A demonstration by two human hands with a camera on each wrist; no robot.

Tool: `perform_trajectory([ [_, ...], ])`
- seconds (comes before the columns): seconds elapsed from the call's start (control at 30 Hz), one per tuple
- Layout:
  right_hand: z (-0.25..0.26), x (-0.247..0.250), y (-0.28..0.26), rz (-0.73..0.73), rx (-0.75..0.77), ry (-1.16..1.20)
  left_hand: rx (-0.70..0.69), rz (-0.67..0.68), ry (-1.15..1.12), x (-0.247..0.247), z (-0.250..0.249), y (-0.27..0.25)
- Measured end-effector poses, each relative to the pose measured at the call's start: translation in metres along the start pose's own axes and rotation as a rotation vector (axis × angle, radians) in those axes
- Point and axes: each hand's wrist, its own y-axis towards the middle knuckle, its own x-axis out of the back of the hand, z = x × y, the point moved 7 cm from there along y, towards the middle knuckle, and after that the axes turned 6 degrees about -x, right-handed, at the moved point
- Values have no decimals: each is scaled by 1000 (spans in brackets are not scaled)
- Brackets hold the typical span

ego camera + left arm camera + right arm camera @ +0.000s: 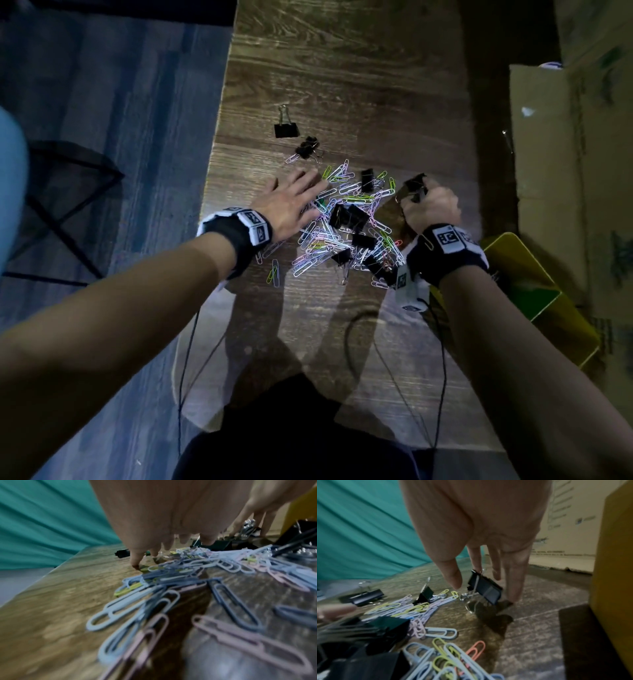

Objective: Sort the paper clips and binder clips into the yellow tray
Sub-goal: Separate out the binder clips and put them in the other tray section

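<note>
A heap of coloured paper clips (322, 240) mixed with black binder clips (347, 216) lies mid-table on the wooden table (342, 68). My left hand (301, 195) lies flat with fingers spread on the heap's left side; in the left wrist view its fingertips (135, 563) touch down among the paper clips (154, 601). My right hand (430, 205), at the heap's right edge, grips a black binder clip (415, 185), which hangs tilted just above the table between thumb and fingers (485, 588). The yellow tray (534, 274) sits at the right, partly hidden behind my right wrist.
Two more binder clips (286, 130) (308, 147) lie apart beyond the heap. A cardboard box (575, 171) stands along the right. A dark chair frame (68, 205) is on the floor at left. Thin cables (359, 325) trail over the near table.
</note>
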Motion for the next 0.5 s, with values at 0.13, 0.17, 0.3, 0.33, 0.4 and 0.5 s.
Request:
perform_trajectory([
  [0.13,10,-8,-37,-30,199,-116,-28,100,101,-22,-2,-15],
  [0.17,21,-15,-53,-71,392,-115,-39,78,103,-26,-3,-23],
  [0.3,36,-79,-110,136,893,-394,-118,51,120,-41,-20,-57],
  [0.33,33,-90,-115,152,920,-446,-111,50,114,-42,-22,-58],
  [0.4,28,-94,-114,116,906,-444,-63,37,55,-37,-24,-54],
  [0.5,25,-84,-106,36,839,-396,-79,29,46,-27,-29,-41],
])
